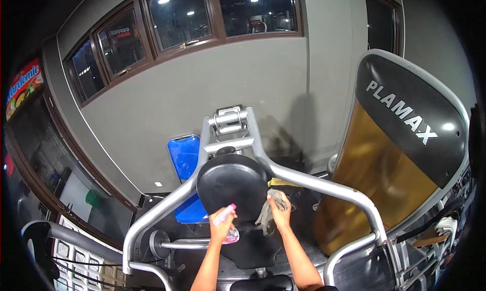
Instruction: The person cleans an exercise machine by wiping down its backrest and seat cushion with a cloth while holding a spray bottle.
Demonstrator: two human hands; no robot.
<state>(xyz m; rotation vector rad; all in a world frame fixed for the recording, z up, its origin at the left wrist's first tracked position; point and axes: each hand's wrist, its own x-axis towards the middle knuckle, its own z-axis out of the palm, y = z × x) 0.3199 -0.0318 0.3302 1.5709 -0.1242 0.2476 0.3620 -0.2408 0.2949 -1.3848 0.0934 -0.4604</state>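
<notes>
My left hand [221, 228] is closed around a spray bottle [232, 237] with a pink nozzle and pinkish contents, in front of the lower left part of a black padded backrest [230, 182]. To the right of that pad, my right hand [280, 210] grips a crumpled grey cloth [265, 217], whose loose end hangs down on the left. Below both hands lies the black seat [250, 251] of a gym machine. Silver tubular arms [164, 208] of the machine curve around the pad on both sides.
A blue folding chair [183, 157] stands behind the machine, by the grey wall [217, 83]. On the right rises a large panel marked PLAMAX [405, 111]. White weight-stack-like blocks [76, 255] are at lower left, near a glass door [55, 154].
</notes>
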